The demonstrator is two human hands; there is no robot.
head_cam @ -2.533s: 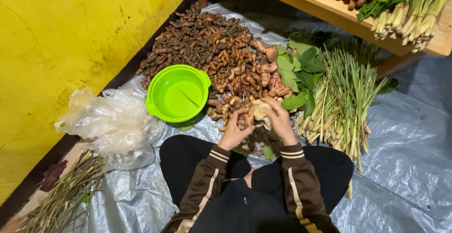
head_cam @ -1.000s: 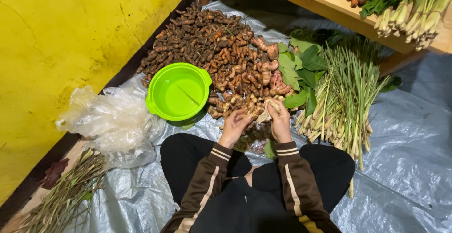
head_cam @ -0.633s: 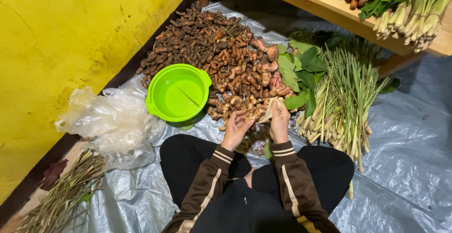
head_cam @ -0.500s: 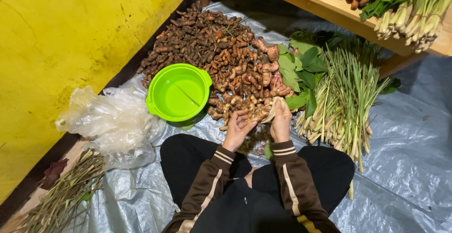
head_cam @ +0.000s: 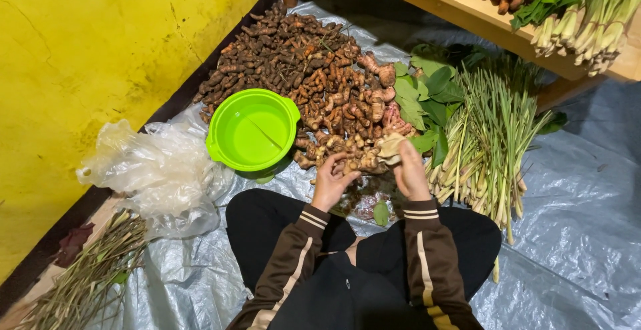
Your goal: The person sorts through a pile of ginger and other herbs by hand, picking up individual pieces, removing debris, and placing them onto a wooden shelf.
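I sit cross-legged on a grey plastic sheet [head_cam: 567, 236]. My left hand [head_cam: 332, 181] and my right hand [head_cam: 410, 173] both grip one knobbly pale-brown rhizome cluster [head_cam: 377, 156] held over the near edge of a big pile of brown and orange rhizomes [head_cam: 314, 76]. The left fingers pinch its left end. The right hand cups its pale right end. An empty bright green plastic bowl [head_cam: 252, 130] sits just left of my hands, touching the pile.
Bundled lemongrass stalks [head_cam: 491, 140] and green leaves [head_cam: 424, 93] lie right of my hands. Crumpled clear plastic bags [head_cam: 157, 173] and dry stalks [head_cam: 83, 280] are at left by a yellow wall [head_cam: 87, 56]. A wooden shelf [head_cam: 534, 10] with roots and lemongrass stands at top right.
Both hands have lifted the rhizome cluster slightly forward and to the right, towards the pile's edge. The right hand shifted up around its pale end.
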